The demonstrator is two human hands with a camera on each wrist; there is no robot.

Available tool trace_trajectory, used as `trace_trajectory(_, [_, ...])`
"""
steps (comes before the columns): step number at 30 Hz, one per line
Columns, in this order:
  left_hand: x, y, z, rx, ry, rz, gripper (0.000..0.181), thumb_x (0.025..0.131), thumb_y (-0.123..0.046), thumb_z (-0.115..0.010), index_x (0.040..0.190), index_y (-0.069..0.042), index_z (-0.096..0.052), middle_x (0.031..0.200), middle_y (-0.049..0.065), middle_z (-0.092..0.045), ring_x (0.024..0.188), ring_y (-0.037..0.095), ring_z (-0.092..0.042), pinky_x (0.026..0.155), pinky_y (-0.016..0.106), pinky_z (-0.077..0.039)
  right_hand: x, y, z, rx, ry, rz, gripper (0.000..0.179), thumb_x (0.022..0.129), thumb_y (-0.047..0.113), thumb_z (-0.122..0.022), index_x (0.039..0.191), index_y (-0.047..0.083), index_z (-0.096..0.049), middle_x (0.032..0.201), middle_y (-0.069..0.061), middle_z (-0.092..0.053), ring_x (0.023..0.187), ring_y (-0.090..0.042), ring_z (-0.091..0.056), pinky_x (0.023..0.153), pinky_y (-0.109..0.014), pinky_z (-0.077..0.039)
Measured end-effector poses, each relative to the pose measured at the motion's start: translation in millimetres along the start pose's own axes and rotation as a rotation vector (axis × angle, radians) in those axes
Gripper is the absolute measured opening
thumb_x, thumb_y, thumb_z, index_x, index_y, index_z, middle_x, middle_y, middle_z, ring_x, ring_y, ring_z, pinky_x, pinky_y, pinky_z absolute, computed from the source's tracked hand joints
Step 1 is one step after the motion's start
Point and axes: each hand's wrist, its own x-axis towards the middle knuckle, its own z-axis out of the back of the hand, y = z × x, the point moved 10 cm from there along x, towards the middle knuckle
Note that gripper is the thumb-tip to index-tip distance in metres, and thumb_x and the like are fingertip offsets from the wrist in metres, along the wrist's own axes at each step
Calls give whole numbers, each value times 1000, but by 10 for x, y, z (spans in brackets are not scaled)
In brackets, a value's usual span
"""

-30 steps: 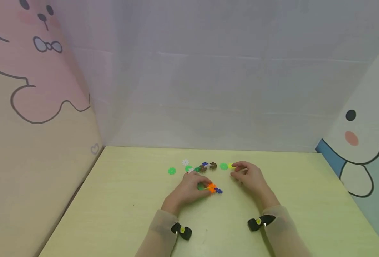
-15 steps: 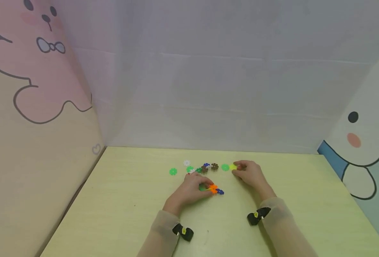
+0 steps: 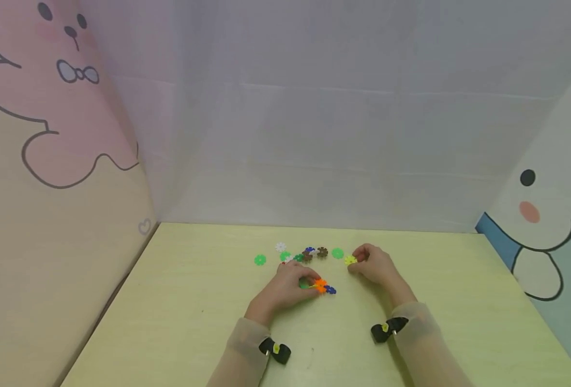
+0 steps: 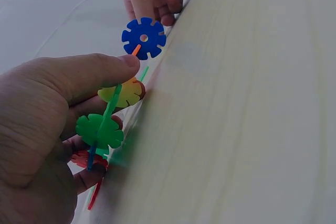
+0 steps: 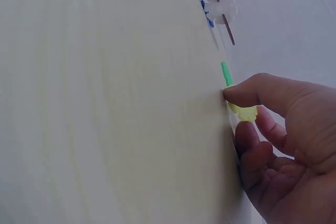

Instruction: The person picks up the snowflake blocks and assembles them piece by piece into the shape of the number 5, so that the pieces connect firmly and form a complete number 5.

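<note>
My left hand (image 3: 285, 285) grips a chain of joined snowflake discs, its thumb and fingers around the orange disc (image 3: 320, 285). In the left wrist view a blue disc (image 4: 144, 39) sticks out past the thumb. Yellow, green (image 4: 100, 131) and red discs (image 4: 89, 159) of the chain hang below, partly hidden by fingers. Farther right and farther back, my right hand (image 3: 377, 266) pinches a yellow snowflake disc (image 3: 350, 260) between thumb and fingers. The right wrist view shows that yellow disc partly covered by the thumb.
A loose green disc (image 3: 337, 253) lies just beyond the yellow one. Behind the left hand is a cluster with brown (image 3: 322, 251), blue, white and green discs, some joined. Another green disc (image 3: 259, 259) and a white disc (image 3: 280, 246) lie farther left on the table (image 3: 184, 344).
My right hand has closed on the yellow disc and drawn it slightly toward me, away from the green disc. The left hand keeps its hold on the chain in nearly the same place.
</note>
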Motion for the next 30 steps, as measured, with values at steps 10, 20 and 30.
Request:
trace_trajectory(10, [-7, 0, 6, 8, -4, -1, 25, 88, -38, -78, 112, -32, -75, 95, -19, -67, 99, 4, -54, 102, 38, -35, -357, 134, -109, 80, 23, 121, 20, 91, 28, -78, 104, 13, -76, 89, -1, -74, 75, -13, -62, 70, -27, -50])
trace_trajectory(20, [6, -31, -24, 26, -20, -17, 24, 88, -39, -77, 111, -33, -75, 93, -21, -67, 99, 3, -54, 104, 39, -35, -792, 10, -203, 179, 23, 31, 19, 92, 31, -76, 97, 13, -79, 74, 1, -74, 68, -11, -66, 66, -21, -51])
trace_trajectory(30, [-10, -29, 15, 39, -22, -9, 25, 88, -39, -76, 112, -32, -75, 95, -19, -66, 98, 4, -53, 100, 35, -37, -922, 1, -376, 479, 58, -101, 28, 92, 17, -75, 108, -6, -72, 91, -12, -79, 74, -15, -75, 70, -24, -61])
